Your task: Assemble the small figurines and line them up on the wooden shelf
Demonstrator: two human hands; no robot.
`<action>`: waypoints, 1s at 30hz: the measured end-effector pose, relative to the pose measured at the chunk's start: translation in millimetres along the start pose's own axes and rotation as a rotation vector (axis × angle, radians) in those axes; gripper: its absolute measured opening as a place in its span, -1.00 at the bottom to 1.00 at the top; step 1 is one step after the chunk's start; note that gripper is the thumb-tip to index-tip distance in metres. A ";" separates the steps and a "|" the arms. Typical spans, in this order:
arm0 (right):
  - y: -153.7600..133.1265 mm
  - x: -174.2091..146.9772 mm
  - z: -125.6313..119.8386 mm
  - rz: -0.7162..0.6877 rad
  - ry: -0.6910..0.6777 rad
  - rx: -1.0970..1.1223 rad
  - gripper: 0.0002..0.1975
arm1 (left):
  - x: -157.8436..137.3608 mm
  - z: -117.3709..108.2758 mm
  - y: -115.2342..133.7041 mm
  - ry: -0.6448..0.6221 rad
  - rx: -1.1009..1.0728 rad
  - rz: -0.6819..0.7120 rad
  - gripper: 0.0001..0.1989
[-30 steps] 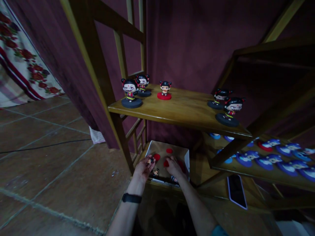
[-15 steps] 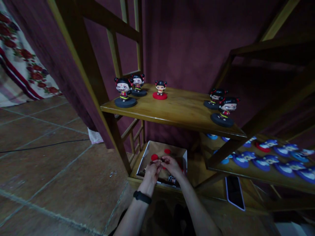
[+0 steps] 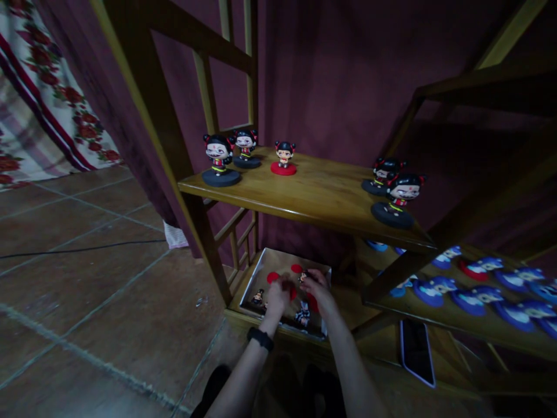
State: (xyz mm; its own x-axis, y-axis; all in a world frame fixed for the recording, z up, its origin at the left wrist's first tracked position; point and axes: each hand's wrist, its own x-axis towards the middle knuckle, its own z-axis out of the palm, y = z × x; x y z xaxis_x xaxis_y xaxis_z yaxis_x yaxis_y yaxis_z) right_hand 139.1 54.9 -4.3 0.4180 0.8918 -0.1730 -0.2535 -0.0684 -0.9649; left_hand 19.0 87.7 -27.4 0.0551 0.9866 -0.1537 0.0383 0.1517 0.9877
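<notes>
Right grip [image 3: 318,286] pinching a small figurine [image 3: 303,277], I can't tell if my left grip [image 3: 281,297], beside it, is closed; a box [image 3: 260,281] lies beneath.

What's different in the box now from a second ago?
The left hand moved right, toward the middle of the box. The small figurine it held seems to have passed to the right hand. Whether the left hand now grips anything is unclear. The five figurines on the shelf and the phone stayed put.
</notes>
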 end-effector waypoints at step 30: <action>-15.8 -6.6 -1.6 -0.054 -0.126 0.025 -0.63 | -10.6 0.8 12.6 -0.146 -0.458 -0.275 -0.58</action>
State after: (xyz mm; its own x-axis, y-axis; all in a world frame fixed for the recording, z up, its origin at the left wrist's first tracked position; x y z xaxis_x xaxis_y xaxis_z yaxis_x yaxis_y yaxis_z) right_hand 141.7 49.4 11.9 0.3187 0.9433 -0.0933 -0.2557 -0.0092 -0.9667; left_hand 19.7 79.1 -13.4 0.2434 0.8932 -0.3780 -0.3651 0.4454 0.8175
